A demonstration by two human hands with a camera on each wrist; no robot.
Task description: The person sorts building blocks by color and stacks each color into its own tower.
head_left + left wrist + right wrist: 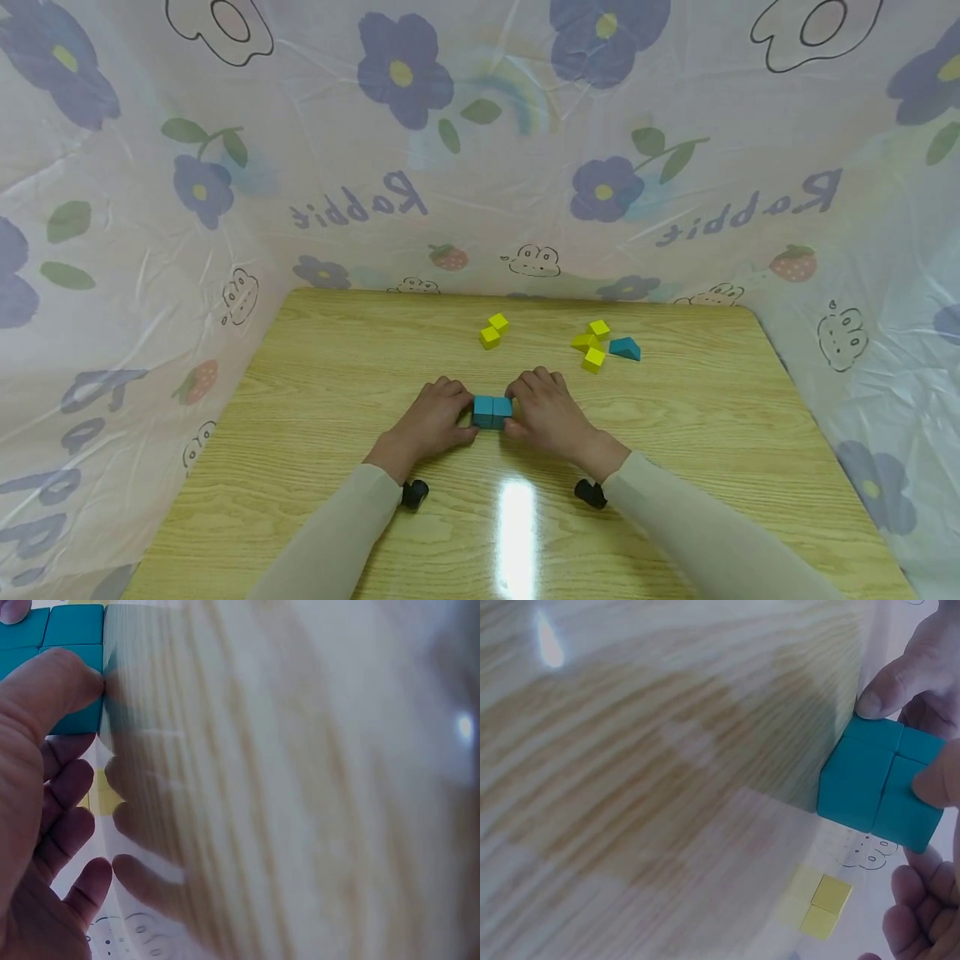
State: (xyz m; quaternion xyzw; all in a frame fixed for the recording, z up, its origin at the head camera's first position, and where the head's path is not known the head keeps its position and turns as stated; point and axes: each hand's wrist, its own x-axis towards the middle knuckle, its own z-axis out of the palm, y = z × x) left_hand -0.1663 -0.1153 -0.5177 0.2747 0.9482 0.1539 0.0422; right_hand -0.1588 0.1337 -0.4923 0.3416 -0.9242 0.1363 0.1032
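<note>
Teal blocks (492,412) stand close together in a two-by-two stack near the middle of the table. On their left side, my left hand (437,414) holds the stack, its thumb (64,682) lying across the near face in the left wrist view. From the right side my right hand (546,414) grips it too. The right wrist view shows the seams between the teal blocks (855,780), with the right thumb (939,780) on one face and the left thumb (877,701) at a lower corner. Other right-hand fingers are loosely bent beside the stack.
Two yellow cubes (491,337) sit behind the stack. At the back right are two more yellow cubes (593,360), a yellow triangular block (585,342) and a blue wedge-shaped block (625,348). A patterned curtain (480,167) borders the wooden table (337,350).
</note>
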